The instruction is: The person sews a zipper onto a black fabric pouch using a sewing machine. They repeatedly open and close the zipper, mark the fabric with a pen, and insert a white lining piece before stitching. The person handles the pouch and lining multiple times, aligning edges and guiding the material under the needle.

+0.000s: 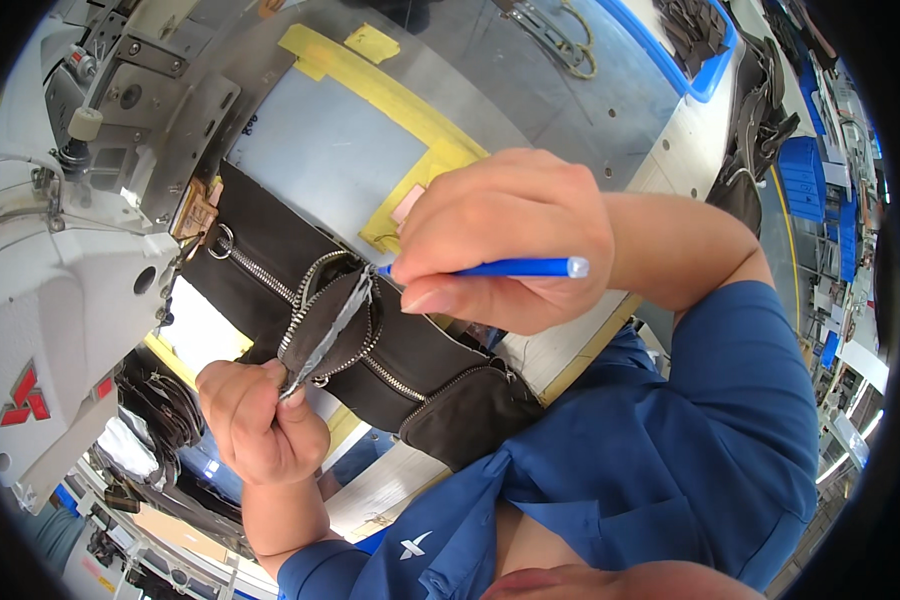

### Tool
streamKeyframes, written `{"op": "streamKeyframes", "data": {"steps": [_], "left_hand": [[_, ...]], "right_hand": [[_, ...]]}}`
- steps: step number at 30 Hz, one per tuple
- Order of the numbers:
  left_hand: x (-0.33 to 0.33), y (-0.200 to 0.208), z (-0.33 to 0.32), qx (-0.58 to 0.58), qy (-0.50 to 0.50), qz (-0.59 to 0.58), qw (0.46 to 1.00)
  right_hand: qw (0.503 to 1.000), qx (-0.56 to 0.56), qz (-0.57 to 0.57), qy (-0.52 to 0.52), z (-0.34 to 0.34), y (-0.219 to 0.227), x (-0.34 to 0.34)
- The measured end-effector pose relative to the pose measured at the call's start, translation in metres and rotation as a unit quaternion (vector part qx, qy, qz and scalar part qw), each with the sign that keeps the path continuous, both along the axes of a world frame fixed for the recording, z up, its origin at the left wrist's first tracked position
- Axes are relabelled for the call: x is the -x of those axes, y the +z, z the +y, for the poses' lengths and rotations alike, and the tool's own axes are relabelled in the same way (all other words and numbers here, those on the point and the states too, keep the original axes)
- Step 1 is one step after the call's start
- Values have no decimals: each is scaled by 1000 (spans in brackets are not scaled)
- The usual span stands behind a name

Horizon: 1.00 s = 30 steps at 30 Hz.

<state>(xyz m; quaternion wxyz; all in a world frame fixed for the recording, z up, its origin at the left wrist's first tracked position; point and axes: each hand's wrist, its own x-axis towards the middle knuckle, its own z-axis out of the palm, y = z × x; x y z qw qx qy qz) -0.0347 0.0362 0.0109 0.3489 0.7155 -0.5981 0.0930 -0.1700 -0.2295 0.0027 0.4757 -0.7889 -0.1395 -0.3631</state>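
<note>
A blue pen (pixel 515 267) lies across my right hand (pixel 520 235), whose fingers are closed around it. Its tip meets the upper end of a dark oval piece (pixel 320 320) edged with metal zipper teeth. Along that piece runs a wrinkled silvery-white strip (pixel 340 335). My left hand (pixel 265 420) pinches the lower end of the oval piece between thumb and fingers. Under it stretches a dark brown fabric panel (pixel 420 350) with a long metal zipper (pixel 395 378) and a ring (pixel 222 240) near its far left end.
A white sewing machine (pixel 60 320) stands close on the left. Behind the panel is a pale plate (pixel 320 150) bordered with yellow tape (pixel 370 85). Scissors (pixel 555 40) lie farther back, beside a blue tray (pixel 715 80) of dark pieces. More dark pieces (pixel 160 410) hang at lower left.
</note>
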Motion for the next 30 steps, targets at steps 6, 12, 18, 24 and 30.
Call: {"op": "streamKeyframes", "data": {"steps": [6,12,18,24,30], "left_hand": [[1,2,0,-15,-6,1,1000],[2,2,1,-13,-3,-4,1000],[2,2,0,-12,-2,0,1000],[2,1,1,-9,-2,-5,1000],[-2,0,0,7,-6,-11,1000]], "right_hand": [[999,14,-28,-29,4,-8,-5],[997,41,54,-25,-3,6,2],[1000,-9,2,-9,0,-1,0],[999,10,-20,-32,4,-8,-5],[997,-4,37,-68,0,-3,-1]]}}
